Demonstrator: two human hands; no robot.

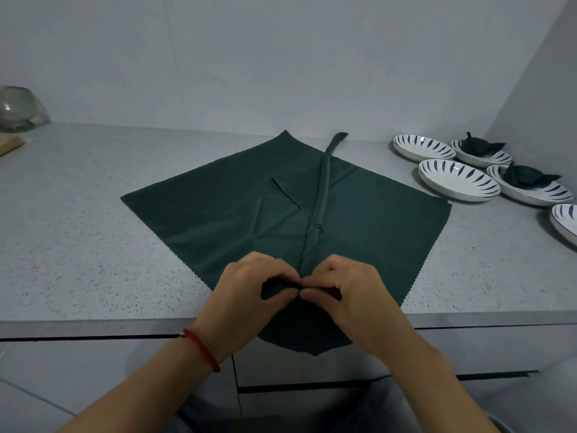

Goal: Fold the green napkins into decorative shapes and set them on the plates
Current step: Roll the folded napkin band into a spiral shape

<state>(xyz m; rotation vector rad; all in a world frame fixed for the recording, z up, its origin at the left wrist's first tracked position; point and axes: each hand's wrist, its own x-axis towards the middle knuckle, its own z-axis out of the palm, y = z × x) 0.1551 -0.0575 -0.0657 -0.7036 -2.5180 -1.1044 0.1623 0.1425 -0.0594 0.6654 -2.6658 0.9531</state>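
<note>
Napkin, dark green, is spread as a diamond on the grey speckled worktop, one corner pointing at the wall and the near corner hanging over the front edge. A rolled strip of the same cloth is seen running along the middle from the near edge to the far corner, where its end is tipped up. A thin crease branches off the strip to the left.

The near end of the strip is pinched by both hands at the worktop's front edge. The left hand has its fingers curled, thumb and forefinger closed on the cloth; a red cord bracelet is worn on that wrist. The right hand is curled likewise, its thumb and forefinger pinching the cloth. The tips of the two hands are touching or nearly so; which cannot be told.

Five white plates with dark blue dashes are set at the right of the worktop, well apart from the spread napkin. A folded napkin lies in the far plate, and a second folded one in the plate nearer. Two plates beside them and one plate cut by the right border are bare.

A glass bowl is seen at the far left.
</note>
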